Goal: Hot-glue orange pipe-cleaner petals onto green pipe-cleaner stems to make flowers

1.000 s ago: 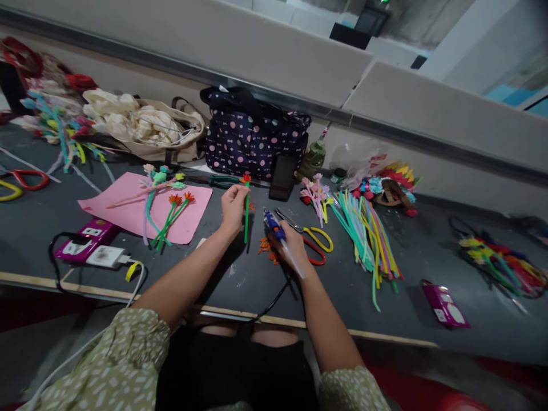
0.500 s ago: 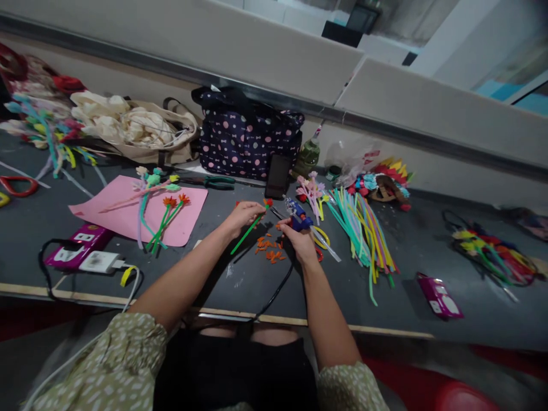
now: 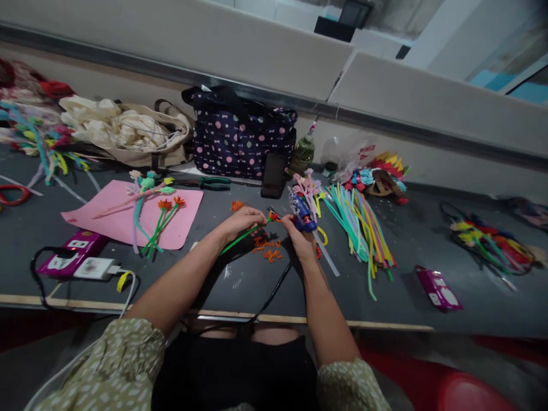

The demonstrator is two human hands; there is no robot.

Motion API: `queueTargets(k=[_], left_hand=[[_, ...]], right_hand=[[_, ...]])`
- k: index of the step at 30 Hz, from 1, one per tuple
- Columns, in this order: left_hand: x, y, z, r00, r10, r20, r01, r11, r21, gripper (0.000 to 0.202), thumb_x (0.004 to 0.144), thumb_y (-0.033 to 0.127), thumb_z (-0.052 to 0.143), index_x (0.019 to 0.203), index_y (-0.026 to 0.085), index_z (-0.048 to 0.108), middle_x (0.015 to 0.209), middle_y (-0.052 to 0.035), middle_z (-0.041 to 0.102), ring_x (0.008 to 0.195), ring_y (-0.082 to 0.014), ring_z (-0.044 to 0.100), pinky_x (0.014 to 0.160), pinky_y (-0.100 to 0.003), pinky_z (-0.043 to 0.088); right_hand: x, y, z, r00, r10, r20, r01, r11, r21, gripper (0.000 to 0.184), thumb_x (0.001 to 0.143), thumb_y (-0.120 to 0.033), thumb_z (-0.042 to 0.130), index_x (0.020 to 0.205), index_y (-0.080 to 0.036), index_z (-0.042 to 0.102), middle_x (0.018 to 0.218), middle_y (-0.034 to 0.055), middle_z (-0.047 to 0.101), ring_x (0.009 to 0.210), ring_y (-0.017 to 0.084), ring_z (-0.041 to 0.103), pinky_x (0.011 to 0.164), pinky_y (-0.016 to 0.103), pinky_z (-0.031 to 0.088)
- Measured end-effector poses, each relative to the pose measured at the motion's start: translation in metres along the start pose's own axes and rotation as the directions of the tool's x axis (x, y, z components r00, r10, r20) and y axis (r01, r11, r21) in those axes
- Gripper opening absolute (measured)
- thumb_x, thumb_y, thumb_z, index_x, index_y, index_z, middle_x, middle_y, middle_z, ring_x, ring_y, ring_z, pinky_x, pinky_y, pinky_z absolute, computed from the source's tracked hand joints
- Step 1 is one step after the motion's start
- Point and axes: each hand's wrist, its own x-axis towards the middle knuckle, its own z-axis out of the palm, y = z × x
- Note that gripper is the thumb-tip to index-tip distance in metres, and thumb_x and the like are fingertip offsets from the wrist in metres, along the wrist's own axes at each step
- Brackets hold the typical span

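Observation:
My left hand [image 3: 247,224] is closed around a green pipe-cleaner stem [image 3: 238,242], which slants down to the left and has a small orange-red tuft [image 3: 273,217] at its upper end. Opposite it, my right hand [image 3: 298,235] pinches a small orange petal-like piece [image 3: 279,218] against or very close to that tuft; contact is hard to make out. A blue glue gun [image 3: 303,217] with a clear glue stick lies just beyond the right fingers. Between the hands, several loose orange pieces [image 3: 266,249] are scattered on the dark table [image 3: 240,291].
Two orange flowers [image 3: 171,204] and other fuzzy stems rest on pink paper [image 3: 115,200]. Pliers [image 3: 214,183], a phone [image 3: 273,174] and a dotted bag [image 3: 244,137] are behind. Rightward lie bundled pipe cleaners [image 3: 362,228] and a purple box [image 3: 439,288]. A black cable [image 3: 276,288] crosses the front edge.
My right hand has brought the orange piece up to the tuft on the stem. The green stem now lies flatter in my left hand. The whole view has shifted slightly.

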Motion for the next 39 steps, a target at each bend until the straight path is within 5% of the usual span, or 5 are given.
queueTargets(k=[13, 39], left_hand=[[-0.01, 0.01, 0.005, 0.999, -0.031, 0.042, 0.029, 0.999, 0.046, 0.01, 0.068, 0.022, 0.065, 0.064, 0.014, 0.065, 0.049, 0.0014, 0.053, 0.042, -0.0082, 0.044, 0.047, -0.021, 0.034], [-0.01, 0.01, 0.005, 0.994, 0.02, 0.104, -0.036, 0.988, 0.152, 0.012, 0.065, 0.026, 0.065, 0.062, 0.014, 0.065, 0.054, 0.0015, 0.055, 0.049, -0.008, 0.043, 0.05, -0.022, 0.031]], right_hand=[[-0.007, -0.018, -0.006, 0.985, -0.156, 0.079, 0.171, 0.95, -0.263, 0.018, 0.082, -0.041, 0.068, 0.085, -0.025, 0.061, 0.079, -0.0007, 0.067, 0.069, 0.017, 0.061, 0.066, 0.029, 0.049], [-0.01, -0.013, -0.008, 0.977, -0.146, 0.158, 0.195, 0.911, -0.363, 0.023, 0.085, -0.046, 0.065, 0.09, -0.025, 0.059, 0.078, -0.0012, 0.066, 0.069, 0.018, 0.061, 0.064, 0.027, 0.044]])
